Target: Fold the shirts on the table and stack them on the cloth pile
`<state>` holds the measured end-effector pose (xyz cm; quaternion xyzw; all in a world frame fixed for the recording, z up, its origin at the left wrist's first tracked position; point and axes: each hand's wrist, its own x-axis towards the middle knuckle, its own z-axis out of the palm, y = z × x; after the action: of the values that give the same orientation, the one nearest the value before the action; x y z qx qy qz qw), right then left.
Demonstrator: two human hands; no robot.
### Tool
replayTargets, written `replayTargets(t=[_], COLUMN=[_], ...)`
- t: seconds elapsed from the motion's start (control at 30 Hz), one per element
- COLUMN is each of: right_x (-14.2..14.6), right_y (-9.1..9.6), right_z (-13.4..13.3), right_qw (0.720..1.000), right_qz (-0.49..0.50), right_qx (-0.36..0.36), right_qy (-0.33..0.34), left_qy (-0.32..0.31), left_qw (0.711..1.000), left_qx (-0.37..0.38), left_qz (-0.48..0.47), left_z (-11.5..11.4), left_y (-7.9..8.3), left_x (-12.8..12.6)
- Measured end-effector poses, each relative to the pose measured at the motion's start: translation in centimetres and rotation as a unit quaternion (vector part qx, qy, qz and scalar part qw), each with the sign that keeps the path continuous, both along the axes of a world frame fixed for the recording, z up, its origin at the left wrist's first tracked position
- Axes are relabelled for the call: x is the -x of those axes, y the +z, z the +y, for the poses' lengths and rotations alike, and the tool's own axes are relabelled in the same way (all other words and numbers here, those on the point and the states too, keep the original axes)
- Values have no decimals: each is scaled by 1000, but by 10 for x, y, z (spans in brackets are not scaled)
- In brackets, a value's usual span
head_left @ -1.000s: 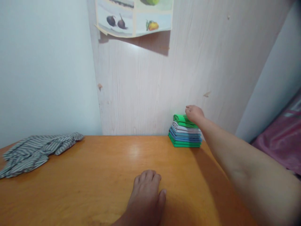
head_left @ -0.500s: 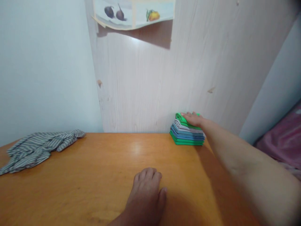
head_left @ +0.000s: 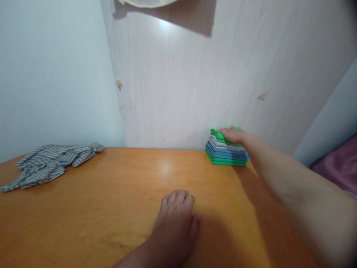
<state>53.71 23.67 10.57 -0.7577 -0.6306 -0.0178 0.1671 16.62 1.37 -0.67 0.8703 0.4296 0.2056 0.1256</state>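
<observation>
A stack of folded cloths (head_left: 227, 155) stands at the back right of the table against the panel, with green pieces at the top and bottom and blue and pale grey ones between. My right hand (head_left: 232, 134) lies flat on the topmost green cloth, its arm reaching in from the right; the far fingertips are partly hidden. In the near middle, my left hand (head_left: 178, 219) rests palm down on the wooden tabletop (head_left: 134, 186). Its fingers are slightly bent, the thumb sits apart, and it holds nothing.
A crumpled striped cloth (head_left: 55, 163) lies at the table's left rear. Behind the table rises a pale wood-grain panel (head_left: 178, 89) with a paper sheet (head_left: 150, 3) at its top. Pink fabric (head_left: 338, 163) shows beyond the right side.
My view has tipped downward a little, so the stack and striped cloth appear higher. My right hand stays on the stack, and my left stays on the table.
</observation>
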Motion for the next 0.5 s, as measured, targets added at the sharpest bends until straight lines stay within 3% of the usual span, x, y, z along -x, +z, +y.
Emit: replayTargets(t=[0.23, 0.5], right_x=[5, -9], right_y=[7, 38], right_z=[-5, -24], right_qw=[999, 983], right_qz=[15, 84], right_qx=[-34, -156], right_qy=[-7, -57], left_qy=[0, 2], left_qw=[1000, 1000], left_qx=[1, 11], left_qz=[-10, -14], left_z=[1, 4], left_y=[1, 3], left_x=[-1, -1])
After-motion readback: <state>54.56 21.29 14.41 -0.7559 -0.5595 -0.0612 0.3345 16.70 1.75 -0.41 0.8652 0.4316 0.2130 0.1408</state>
